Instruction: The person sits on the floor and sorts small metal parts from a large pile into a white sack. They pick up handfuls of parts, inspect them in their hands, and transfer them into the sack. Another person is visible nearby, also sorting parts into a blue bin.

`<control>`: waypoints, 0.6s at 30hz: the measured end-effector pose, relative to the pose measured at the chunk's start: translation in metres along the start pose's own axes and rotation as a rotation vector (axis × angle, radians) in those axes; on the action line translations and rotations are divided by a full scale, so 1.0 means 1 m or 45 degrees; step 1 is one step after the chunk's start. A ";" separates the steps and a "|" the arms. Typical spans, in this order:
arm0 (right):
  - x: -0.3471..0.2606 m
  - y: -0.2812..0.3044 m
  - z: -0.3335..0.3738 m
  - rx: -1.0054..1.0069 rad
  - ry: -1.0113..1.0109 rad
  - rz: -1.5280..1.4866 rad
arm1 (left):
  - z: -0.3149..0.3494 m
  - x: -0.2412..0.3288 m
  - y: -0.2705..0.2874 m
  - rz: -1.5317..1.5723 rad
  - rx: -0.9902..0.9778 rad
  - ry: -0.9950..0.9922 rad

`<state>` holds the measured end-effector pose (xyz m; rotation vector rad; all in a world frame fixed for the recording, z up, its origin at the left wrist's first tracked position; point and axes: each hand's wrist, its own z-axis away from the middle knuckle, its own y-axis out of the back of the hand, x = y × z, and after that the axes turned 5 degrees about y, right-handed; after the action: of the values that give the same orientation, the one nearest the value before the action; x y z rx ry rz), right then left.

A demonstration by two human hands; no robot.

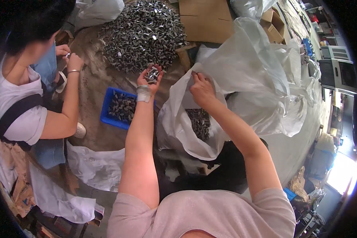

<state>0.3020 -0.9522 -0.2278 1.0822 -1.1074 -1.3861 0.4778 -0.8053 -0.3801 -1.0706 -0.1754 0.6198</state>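
Observation:
My left hand [150, 79] is turned palm up, its fingers curled round a small heap of short metal pieces [152, 74], some shiny. A pale wrap covers that wrist. My right hand [202, 88] is over the mouth of a white woven sack [171, 115], fingertips pinched together near its far rim. Whether they grip the rim or a small dark piece is hard to make out. Dark metal pieces [199, 123] lie inside the sack. Left of my left forearm, a blue plastic tray [105, 112] holds similar pieces. Beyond my left hand spreads a large pile of them [142, 33].
On the left sits another person [23, 107], both hands together round a small piece. Flattened cardboard [206, 20] lies behind the pile. More white sacks [258, 67] bulge at the right, with an open cardboard box [273, 27] behind. White sheeting [95, 166] covers floor at lower left.

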 end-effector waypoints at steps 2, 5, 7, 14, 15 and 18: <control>0.003 -0.014 -0.009 -0.028 -0.039 0.067 | -0.003 0.004 0.004 0.038 0.009 -0.012; 0.008 -0.034 -0.021 -0.095 -0.124 0.096 | -0.012 0.001 0.015 0.075 0.055 -0.050; 0.019 -0.045 -0.020 -0.101 -0.181 0.017 | -0.025 -0.002 0.016 0.059 0.245 -0.101; 0.011 0.008 -0.009 -0.374 -0.167 -0.192 | -0.045 0.005 0.020 -0.154 0.481 -0.324; 0.012 0.021 0.000 -0.285 -0.170 -0.258 | -0.039 -0.003 0.005 -0.314 0.554 -0.277; 0.012 0.068 0.023 -0.012 -0.237 -0.485 | -0.012 -0.015 -0.052 -0.947 0.626 -0.133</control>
<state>0.2898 -0.9668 -0.1571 1.2197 -1.0592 -1.8202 0.4904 -0.8397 -0.3386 -0.4366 -0.4598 0.0295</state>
